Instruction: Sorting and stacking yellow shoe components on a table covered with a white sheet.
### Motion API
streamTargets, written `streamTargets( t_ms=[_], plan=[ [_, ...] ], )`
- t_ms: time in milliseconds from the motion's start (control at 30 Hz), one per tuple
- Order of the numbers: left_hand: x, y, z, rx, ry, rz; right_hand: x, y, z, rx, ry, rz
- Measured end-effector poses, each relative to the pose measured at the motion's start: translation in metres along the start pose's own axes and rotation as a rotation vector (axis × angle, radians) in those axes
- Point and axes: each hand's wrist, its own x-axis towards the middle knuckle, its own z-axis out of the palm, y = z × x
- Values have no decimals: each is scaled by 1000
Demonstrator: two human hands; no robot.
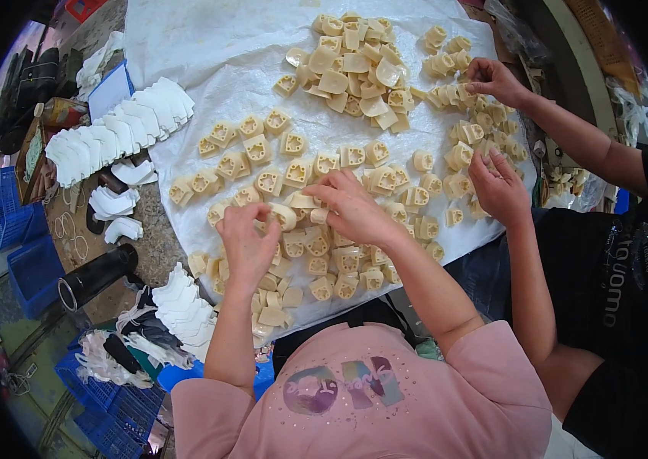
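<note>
Cream plastic heel-shaped blocks [268,182], with ribbed hollows in their ends, stand in loose rows on a white plastic sheet [209,84]. My left hand [250,239] is closed, thumb and fingertips pinching one cream block [284,216] over the rows. Right beside it, my right hand [350,208] reaches in from the right. Its fingers are bent round another cream block [303,200], close to the first one. Part of each held block is hidden by my fingers. More blocks lie below my hands, some on their sides.
A large heap of cream blocks [358,65] lies at the far side. On the right, a co-worker's hands [498,180] are among more blocks. White curved pieces [121,130] are stacked at left, near a black cylinder [98,277] and blue crates [33,275].
</note>
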Motion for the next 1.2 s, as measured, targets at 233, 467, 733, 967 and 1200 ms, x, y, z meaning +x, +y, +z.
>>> streamTargets(
  t_ms=[233,467,733,967,1200],
  plan=[
    [-1,3,18,195,-4,136,-5,-2,10,289,200,-35],
    [1,2,14,148,-18,79,-22,1,-16,147,440,85],
    [9,26,17,283,-104,582,-97,1,-5,-468,330,145],
    [18,13,25,-30,-242,419,-108,-12,3,-355,297,205],
    [13,16,26,-73,-187,352,-85,-7,2,-362,271,102]
  ],
)
